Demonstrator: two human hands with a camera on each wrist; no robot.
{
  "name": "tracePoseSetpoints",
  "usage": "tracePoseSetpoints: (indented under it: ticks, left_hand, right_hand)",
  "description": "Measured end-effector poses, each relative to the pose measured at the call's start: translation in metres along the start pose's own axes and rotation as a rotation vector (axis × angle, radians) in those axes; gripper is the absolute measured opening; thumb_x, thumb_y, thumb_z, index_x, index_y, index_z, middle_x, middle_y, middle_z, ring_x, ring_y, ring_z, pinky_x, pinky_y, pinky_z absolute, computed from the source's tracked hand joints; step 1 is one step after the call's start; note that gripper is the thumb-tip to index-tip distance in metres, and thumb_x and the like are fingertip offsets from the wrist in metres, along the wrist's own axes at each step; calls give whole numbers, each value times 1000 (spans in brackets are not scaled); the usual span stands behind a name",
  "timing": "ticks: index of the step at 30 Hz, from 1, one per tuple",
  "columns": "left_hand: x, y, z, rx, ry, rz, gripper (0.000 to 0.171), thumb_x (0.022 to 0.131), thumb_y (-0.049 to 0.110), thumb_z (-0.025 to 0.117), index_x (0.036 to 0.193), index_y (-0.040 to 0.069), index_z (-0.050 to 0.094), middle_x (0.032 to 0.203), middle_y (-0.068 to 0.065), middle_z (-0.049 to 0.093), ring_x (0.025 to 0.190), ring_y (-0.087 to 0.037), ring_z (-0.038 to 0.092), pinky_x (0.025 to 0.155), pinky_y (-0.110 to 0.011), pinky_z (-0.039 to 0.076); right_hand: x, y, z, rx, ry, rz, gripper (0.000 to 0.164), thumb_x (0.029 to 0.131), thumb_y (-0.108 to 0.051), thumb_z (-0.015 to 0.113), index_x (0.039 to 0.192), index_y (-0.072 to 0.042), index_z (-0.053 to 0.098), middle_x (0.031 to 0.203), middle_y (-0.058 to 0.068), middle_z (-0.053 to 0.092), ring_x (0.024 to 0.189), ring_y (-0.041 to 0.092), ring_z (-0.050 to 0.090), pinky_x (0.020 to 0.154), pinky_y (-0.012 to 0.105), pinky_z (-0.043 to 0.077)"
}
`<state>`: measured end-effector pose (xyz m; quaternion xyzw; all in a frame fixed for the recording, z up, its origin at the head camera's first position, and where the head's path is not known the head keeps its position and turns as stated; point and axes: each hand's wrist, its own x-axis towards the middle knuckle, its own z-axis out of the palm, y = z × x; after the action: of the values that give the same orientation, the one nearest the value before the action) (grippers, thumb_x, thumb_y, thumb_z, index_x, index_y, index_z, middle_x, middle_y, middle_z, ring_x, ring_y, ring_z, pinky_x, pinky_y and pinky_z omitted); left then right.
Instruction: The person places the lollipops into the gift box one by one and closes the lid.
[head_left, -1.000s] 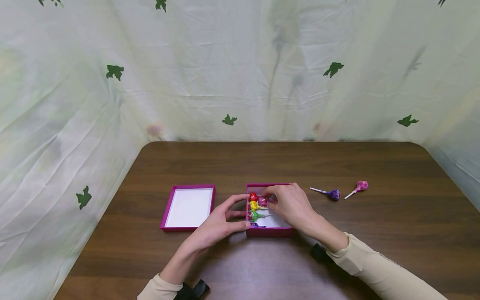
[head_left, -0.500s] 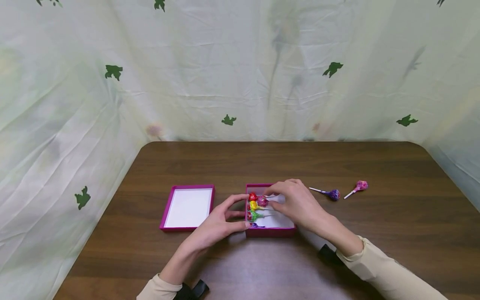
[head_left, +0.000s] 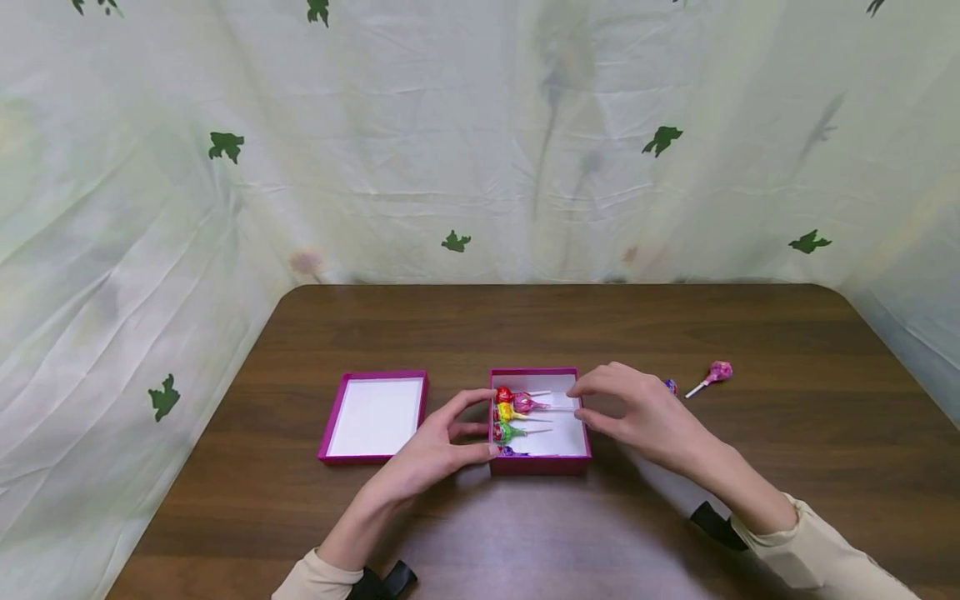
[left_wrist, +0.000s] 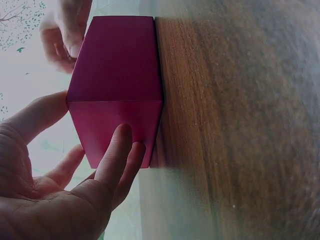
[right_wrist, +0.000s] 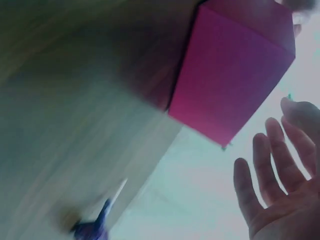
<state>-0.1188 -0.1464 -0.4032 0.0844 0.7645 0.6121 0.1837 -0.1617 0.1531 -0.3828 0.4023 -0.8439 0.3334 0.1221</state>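
Observation:
A magenta box (head_left: 540,467) holds several wrapped lollipops along its left side, among them a red lollipop (head_left: 504,395), a yellow lollipop (head_left: 507,412), a green lollipop (head_left: 507,432) and a pink lollipop (head_left: 522,403). A purple one is mostly hidden by the front wall. My left hand (head_left: 431,446) touches the box's left side with extended fingers, thumb at the near corner. Two fingers lie against the wall (left_wrist: 115,117) in the left wrist view. With nothing in its spread fingers, my right hand (head_left: 648,412) is over the box's right edge.
Left of the box lies its lid (head_left: 386,417), white inside up. On the right of the table (head_left: 600,325) are a pink lollipop (head_left: 720,372) and a purple lollipop (head_left: 671,386), the latter largely behind my right hand. A pale curtain (head_left: 480,150) hangs behind the table.
My right hand has let go of the pink lollipop in the box and moved right to the box's edge. That lollipop now lies with its stick pointing right. My left hand stays put.

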Motion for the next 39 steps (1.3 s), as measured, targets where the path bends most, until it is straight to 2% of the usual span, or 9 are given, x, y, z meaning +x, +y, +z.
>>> tracePoseSetpoints:
  ticks: [5,11,16,20,25,30,35,39]
  left_hand:
    - [0,-1,-1,-2,0,-3,65,86,13,75,144,23,47,151,-1,36,120,-27,56,97,-48,43]
    - [1,-1,-1,-4,-3,-12,65,86,14,75,144,24,47,151,-1,35,121,-27,55,96,-48,43]
    - [1,-1,-1,-1,1,-12,65,86,14,75,144,24,47,151,-1,35,121,-28,55,96,-47,44]
    - [1,-2,-1,0,3,-19,65,86,15,75,144,24,47,151,-1,35,121,-28,54,95,-47,45]
    - [2,-2,-1,0,0,-14,65,86,15,76,144,24,47,151,-1,35,121,-28,55,96,-47,44]
    - [2,-2,-1,-7,-6,-9,65,86,15,75,144,24,47,151,0,35,121,-27,55,96,-47,43]
    - [2,-2,-1,-4,-4,-9,65,86,15,75,144,24,47,151,0,35,121,-27,55,96,-48,43]
    - [2,-2,-1,-3,-4,-10,65,86,15,76,144,24,47,151,0,35,121,-27,55,96,-47,44]
  right_hand:
    - [-13,12,-18,-14,-17,-19,41,76,-5,84,110,-21,70,108,-10,66,101,6,60,87,18,45]
    - [-27,33,-37,5,-29,-6,51,72,0,86,115,-21,66,110,-14,66,100,10,64,86,20,47]
    - [-34,52,-46,52,-66,-4,53,72,4,84,116,-21,67,107,-13,67,92,9,64,83,20,47]
    - [-36,66,-47,68,-100,14,50,74,6,82,114,-20,68,105,-9,68,88,13,63,82,20,45]
    - [-39,78,-44,54,-146,105,39,77,1,81,111,-15,70,104,-2,71,93,16,65,85,21,45]
    - [-42,83,-40,25,-184,207,31,80,-7,81,109,-14,72,104,-5,71,98,14,64,86,28,47]
    - [-43,86,-39,-12,-222,277,31,81,-9,81,109,-18,72,106,-8,69,99,14,63,86,37,48]
    - [-44,86,-40,-26,-241,308,33,81,-7,80,110,-19,71,108,-6,68,99,16,62,86,39,49]
